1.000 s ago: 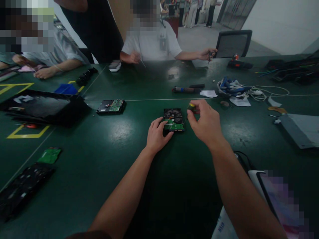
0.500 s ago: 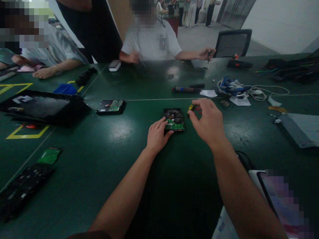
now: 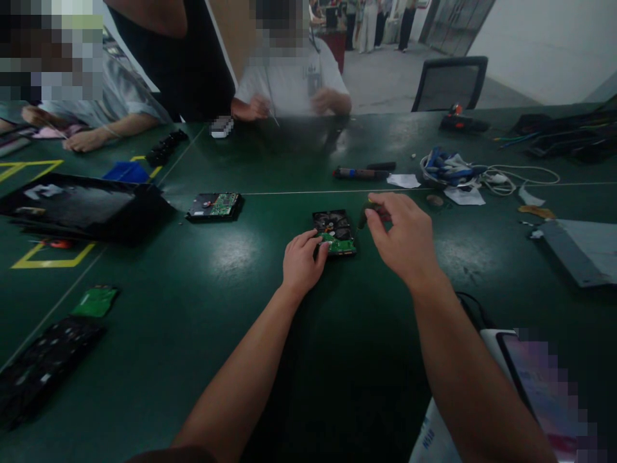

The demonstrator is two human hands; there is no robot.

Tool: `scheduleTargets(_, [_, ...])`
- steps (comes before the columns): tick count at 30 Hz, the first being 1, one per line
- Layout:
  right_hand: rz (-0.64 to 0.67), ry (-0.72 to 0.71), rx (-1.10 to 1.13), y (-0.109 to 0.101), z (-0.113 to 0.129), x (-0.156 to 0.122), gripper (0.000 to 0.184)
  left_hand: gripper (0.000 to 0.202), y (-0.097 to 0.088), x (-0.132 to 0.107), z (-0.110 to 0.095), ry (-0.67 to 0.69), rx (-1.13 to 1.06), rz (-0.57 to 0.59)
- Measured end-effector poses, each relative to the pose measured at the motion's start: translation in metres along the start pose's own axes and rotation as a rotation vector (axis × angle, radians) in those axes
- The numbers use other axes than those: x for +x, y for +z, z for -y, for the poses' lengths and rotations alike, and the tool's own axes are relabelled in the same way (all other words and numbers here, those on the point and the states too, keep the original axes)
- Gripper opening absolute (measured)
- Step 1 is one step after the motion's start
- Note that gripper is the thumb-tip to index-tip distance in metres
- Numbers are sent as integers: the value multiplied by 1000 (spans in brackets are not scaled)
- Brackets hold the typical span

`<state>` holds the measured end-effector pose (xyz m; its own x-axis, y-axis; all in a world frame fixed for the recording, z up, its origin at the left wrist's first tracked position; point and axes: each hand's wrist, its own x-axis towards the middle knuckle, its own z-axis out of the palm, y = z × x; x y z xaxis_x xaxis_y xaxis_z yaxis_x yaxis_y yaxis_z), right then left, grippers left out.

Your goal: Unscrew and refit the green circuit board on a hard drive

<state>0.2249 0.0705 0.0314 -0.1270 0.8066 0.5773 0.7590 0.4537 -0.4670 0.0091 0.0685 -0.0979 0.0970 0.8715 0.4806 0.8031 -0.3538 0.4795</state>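
A black hard drive (image 3: 333, 222) with a green circuit board lies on the green table in front of me. Over its left side rests my left hand (image 3: 303, 258), fingertips and thumb on the drive, holding it against the tabletop. My right hand (image 3: 402, 233) pinches the handle of a small screwdriver (image 3: 364, 217), just right of the drive. The screwdriver slants down toward the drive's right edge; whether its tip touches a screw is too small to tell.
A second hard drive (image 3: 214, 207) lies to the left, near a black casing (image 3: 81, 206). Another screwdriver (image 3: 360, 173) lies beyond my hands. Wires and cables (image 3: 453, 170) sit behind right, with a grey metal box (image 3: 585, 251) at the right. Co-workers sit across the table.
My left thumb has shifted from the drive's front edge onto the board. The screwdriver has turned in my right fingers. The co-worker opposite has drawn one hand inward.
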Motion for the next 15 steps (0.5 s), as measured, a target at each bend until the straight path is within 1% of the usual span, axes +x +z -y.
scheduleTargets(3, [-28,19,8,1,0,0,16,27,2,0,4,1,-51,-25])
scheduleTargets(8, [-64,113,4,6,-4,-1,17,26,2,-1,6,6,-95,-21])
scheduleTargets(15, [-55,56,-15,4,-1,-1,15,26,3,0,6,8,-143,-25])
